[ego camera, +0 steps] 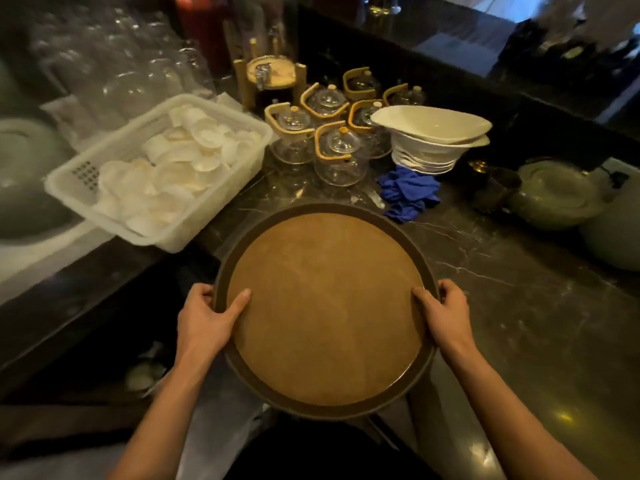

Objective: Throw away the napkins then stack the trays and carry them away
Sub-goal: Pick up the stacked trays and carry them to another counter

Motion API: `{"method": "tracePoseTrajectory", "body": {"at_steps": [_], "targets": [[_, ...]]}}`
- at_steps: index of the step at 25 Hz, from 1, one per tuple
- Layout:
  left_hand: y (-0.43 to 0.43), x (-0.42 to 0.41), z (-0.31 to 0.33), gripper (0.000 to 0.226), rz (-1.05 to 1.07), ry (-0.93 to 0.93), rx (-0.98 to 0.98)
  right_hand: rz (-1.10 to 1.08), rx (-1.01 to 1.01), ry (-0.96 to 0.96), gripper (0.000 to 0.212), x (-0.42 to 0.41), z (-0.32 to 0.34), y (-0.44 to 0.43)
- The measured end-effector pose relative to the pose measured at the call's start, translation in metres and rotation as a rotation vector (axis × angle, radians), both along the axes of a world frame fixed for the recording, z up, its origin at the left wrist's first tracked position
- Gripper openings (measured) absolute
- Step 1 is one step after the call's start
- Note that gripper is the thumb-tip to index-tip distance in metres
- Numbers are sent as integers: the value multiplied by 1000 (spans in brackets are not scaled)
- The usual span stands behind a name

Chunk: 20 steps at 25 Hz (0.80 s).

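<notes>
A round brown tray point(325, 306) with a dark raised rim fills the middle of the head view, partly over the near edge of the dark marble counter point(519, 271). My left hand point(207, 317) grips its left rim, thumb lying on the tray's surface. My right hand point(445, 310) grips the right rim the same way. The tray's top is bare. I cannot tell whether more trays lie under it. No napkins show on it.
A white plastic basket point(69, 181) of white shell-like dishes stands at the left. Several glass teapots point(341, 157) with bamboo handles, a stack of white bowls point(429, 140) and a crumpled blue cloth point(408, 192) sit behind the tray. Pale green lidded pots point(554, 199) stand at the right.
</notes>
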<state>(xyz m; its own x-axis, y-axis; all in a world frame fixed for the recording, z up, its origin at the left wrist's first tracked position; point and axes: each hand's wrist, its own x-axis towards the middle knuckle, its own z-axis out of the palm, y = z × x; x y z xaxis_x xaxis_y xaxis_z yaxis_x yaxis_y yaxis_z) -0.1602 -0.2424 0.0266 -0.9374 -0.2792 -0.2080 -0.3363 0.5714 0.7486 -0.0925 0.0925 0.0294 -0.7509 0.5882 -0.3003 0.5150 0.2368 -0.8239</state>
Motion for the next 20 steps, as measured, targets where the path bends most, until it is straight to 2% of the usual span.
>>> {"method": "tracePoseTrajectory", "body": {"at_steps": [5, 11, 16, 20], "targets": [[-39, 112, 39, 51, 383, 91, 19, 363, -23, 125, 16, -19, 34, -40], [-106, 252, 76, 59, 804, 218, 25, 752, -71, 232, 17, -3, 69, -159], [-169, 379, 90, 72, 1079, 314, -42, 1036, -117, 248, 22, 47, 92, -285], [-230, 475, 103, 54, 1215, 367, -77, 1196, -94, 260, 30, 111, 108, -395]]}}
